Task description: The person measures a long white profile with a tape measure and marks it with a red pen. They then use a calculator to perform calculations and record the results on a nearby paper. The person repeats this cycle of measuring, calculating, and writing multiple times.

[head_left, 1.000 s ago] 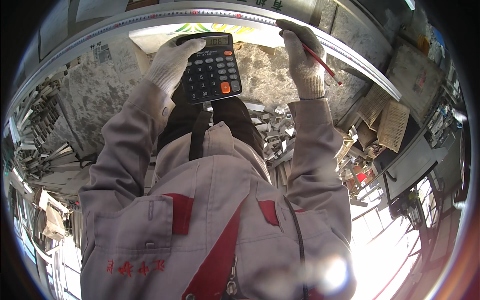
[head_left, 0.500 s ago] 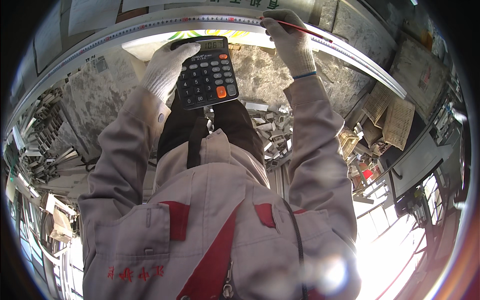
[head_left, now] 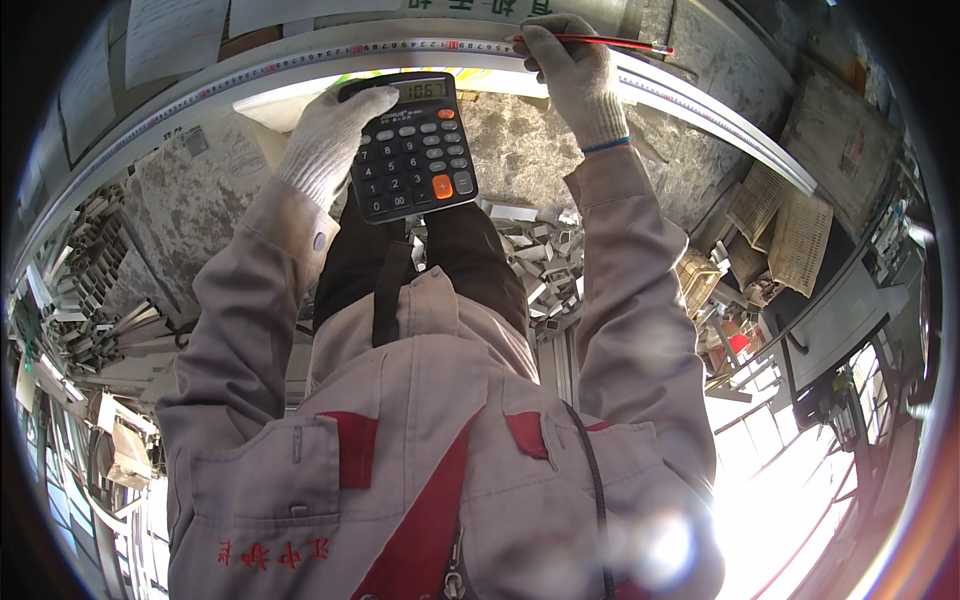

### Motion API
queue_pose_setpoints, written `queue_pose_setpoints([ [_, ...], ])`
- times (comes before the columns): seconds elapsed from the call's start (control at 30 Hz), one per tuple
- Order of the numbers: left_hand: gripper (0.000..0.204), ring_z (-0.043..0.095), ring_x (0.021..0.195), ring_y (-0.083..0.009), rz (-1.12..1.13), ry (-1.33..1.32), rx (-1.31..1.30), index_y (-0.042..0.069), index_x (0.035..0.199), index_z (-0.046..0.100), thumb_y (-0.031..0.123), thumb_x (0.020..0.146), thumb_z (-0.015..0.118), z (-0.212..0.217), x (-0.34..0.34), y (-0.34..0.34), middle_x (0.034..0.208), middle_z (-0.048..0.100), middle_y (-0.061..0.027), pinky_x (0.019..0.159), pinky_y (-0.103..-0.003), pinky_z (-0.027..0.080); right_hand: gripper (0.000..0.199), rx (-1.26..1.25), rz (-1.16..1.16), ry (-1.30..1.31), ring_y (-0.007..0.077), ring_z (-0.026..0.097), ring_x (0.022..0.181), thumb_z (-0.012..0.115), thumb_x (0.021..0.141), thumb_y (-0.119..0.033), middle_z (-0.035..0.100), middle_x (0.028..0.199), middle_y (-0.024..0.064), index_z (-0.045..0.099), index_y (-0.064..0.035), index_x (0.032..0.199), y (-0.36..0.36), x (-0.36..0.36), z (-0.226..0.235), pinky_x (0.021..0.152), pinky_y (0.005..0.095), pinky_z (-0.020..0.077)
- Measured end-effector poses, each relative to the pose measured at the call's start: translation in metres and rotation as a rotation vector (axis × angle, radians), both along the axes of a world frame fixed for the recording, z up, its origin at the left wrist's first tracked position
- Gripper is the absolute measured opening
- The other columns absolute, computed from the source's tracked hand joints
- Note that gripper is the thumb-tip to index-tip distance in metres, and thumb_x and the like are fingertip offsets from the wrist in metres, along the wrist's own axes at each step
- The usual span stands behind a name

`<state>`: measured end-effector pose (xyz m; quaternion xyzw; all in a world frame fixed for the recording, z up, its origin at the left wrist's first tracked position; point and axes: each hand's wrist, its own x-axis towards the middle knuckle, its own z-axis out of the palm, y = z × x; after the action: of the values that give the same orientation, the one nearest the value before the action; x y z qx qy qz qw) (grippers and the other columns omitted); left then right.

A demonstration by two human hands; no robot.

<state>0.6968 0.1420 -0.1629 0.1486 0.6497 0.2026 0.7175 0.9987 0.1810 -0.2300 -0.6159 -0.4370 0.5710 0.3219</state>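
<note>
My left hand (head_left: 328, 140), in a white knit glove, holds a black calculator (head_left: 412, 150) with grey keys and one orange key, its display facing me. My right hand (head_left: 570, 62), also gloved, grips a red pencil (head_left: 600, 42) lying sideways, its tip against the long metal rail with a measuring scale (head_left: 300, 62) that curves across the top. Both arms wear a beige work jacket with red trim.
A rough concrete floor (head_left: 560, 140) lies below the rail, with metal offcuts (head_left: 545, 255) heaped near my feet. Metal profiles (head_left: 90, 300) are stacked at the left. Woven sheets (head_left: 785, 225) and a dark machine (head_left: 850, 310) stand at the right. Papers (head_left: 170, 35) hang above the rail.
My right hand has risen from beside the calculator up to the scaled rail, turning the pencil sideways. The left hand lifted the calculator slightly higher.
</note>
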Motion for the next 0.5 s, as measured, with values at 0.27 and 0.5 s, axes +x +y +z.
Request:
queue_pose_setpoints([
  [0.27,0.039,0.073,0.091,-0.0144,-0.004,0.014,-0.004,0.001,0.128,0.071,0.023,0.097,0.078,0.0027,0.0048,-0.0015,0.108,0.076,-0.0076,0.084,-0.030,0.060,0.012,0.084,-0.026,0.100,0.0092,0.063,0.076,0.068,0.106,-0.016,0.071,0.088,0.0029,0.068,-0.0041,0.107,-0.0008,-0.0017,-0.0052,0.070,0.0263,0.0526],
  [0.5,0.041,0.072,0.092,-0.0140,-0.019,0.018,0.006,0.000,0.128,0.070,0.024,0.097,0.078,0.0050,0.0070,-0.0050,0.108,0.076,-0.0071,0.084,-0.030,0.058,0.015,0.078,-0.058,0.103,0.0100,0.063,0.077,0.069,0.106,-0.018,0.071,0.088,0.0034,0.066,-0.0034,0.109,0.0000,0.0013,-0.0047,0.071,0.0267,0.0527],
])
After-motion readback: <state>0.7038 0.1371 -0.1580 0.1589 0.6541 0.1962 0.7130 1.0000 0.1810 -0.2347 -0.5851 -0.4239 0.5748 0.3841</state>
